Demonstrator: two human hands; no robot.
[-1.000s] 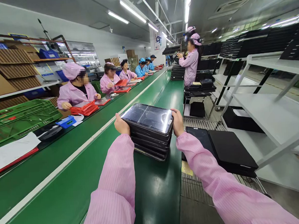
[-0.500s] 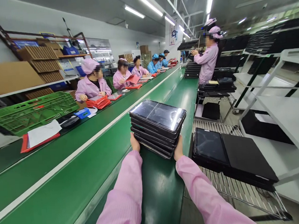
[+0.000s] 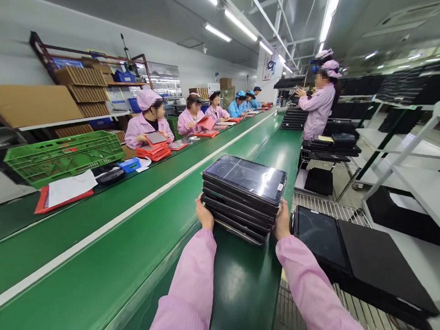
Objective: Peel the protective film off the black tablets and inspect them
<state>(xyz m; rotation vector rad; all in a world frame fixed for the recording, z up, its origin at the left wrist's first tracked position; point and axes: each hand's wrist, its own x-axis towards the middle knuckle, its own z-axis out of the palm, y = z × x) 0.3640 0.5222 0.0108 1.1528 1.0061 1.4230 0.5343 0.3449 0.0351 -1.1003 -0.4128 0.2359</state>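
Note:
A stack of several black tablet-like devices (image 3: pixel 245 198), the top one with a glossy screen, is between my hands over the green bench surface (image 3: pixel 236 284). My left hand (image 3: pixel 204 214) grips the stack's left side, and my right hand (image 3: pixel 282 221) grips its right side near the lower layers. Both hands have their fingers partly hidden behind or under the devices. Whether the stack touches the bench cannot be made out.
Another glossy device (image 3: pixel 321 236) and black slabs (image 3: pixel 381 264) lie on a wire rack (image 3: pixel 283 311) at right. People sit along the left bench near a green crate (image 3: pixel 64 155) and red sheets (image 3: pixel 153 152). One person (image 3: pixel 319 102) stands ahead at right.
The whole view has shifted, so the stack and both hands appear slightly further right and lower. Both hands still hold the stack. The nearest seated person has raised a red-edged sheet.

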